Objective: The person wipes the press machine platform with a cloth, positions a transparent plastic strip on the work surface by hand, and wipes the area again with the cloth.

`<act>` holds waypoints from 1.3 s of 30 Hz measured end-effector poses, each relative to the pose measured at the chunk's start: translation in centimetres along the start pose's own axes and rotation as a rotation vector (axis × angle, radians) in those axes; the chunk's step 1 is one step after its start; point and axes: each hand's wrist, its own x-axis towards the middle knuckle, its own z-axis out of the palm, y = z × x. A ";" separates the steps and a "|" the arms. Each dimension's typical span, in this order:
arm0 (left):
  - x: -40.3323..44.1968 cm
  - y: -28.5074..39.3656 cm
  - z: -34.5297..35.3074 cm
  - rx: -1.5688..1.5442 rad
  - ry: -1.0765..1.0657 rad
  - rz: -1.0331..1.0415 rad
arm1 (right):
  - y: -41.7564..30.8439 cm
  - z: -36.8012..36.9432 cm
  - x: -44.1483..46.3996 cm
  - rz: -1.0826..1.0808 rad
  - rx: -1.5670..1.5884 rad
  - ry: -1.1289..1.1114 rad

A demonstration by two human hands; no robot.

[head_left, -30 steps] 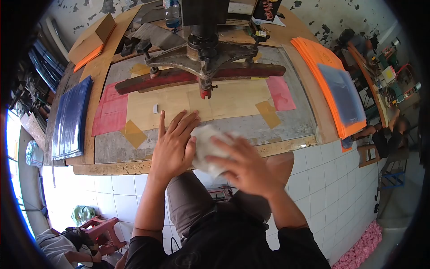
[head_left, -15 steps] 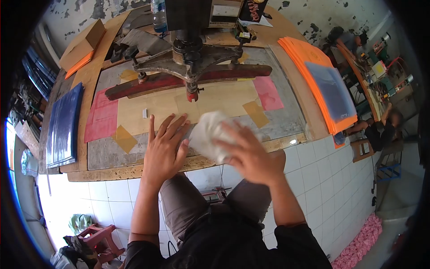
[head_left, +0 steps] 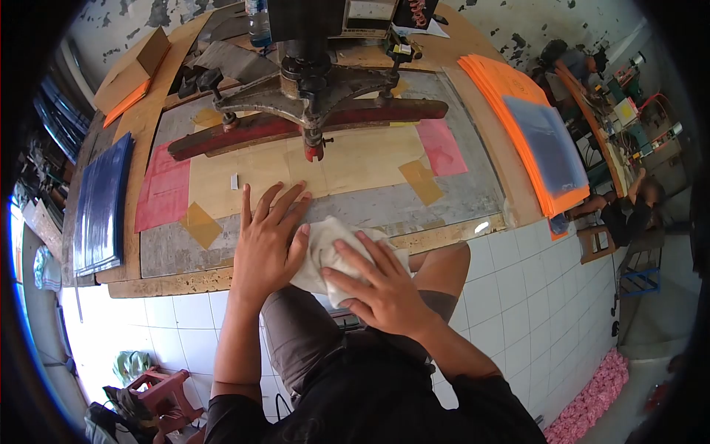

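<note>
My left hand lies spread on the grey board, fingertips over the lower edge of the cream sheet. At the table's front edge, my right hand presses on a crumpled white cloth, its fingers somewhat apart. The cloth reaches close to my left thumb. A small white piece rests on the cream sheet, up and left of my left fingertips. Above the sheet is the press's dark and red bar. Pink sheets and tan tape border the cream sheet.
Orange sheets with a clear blue one on top lie at the right. A dark blue stack sits at the left, below a cardboard box. A water bottle stands at the back. Another person sits far right.
My right hand and the cloth have moved down toward me, to the table's front edge. My left hand stays spread on the board. The view has shifted slightly.
</note>
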 end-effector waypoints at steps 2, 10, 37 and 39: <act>0.0 0.0 0.0 0.021 -0.004 0.003 | 1.9 -0.4 -1.5 0.066 -0.121 0.103; 0.1 0.1 1.0 0.105 -0.014 -0.010 | 12.2 -6.7 -8.1 0.481 -0.500 0.466; 0.2 0.0 0.6 0.026 -0.053 0.050 | 7.6 -0.5 -6.3 0.259 -0.303 0.563; 0.2 0.1 0.6 0.018 -0.054 0.049 | 5.1 1.9 -4.7 0.168 -0.274 0.517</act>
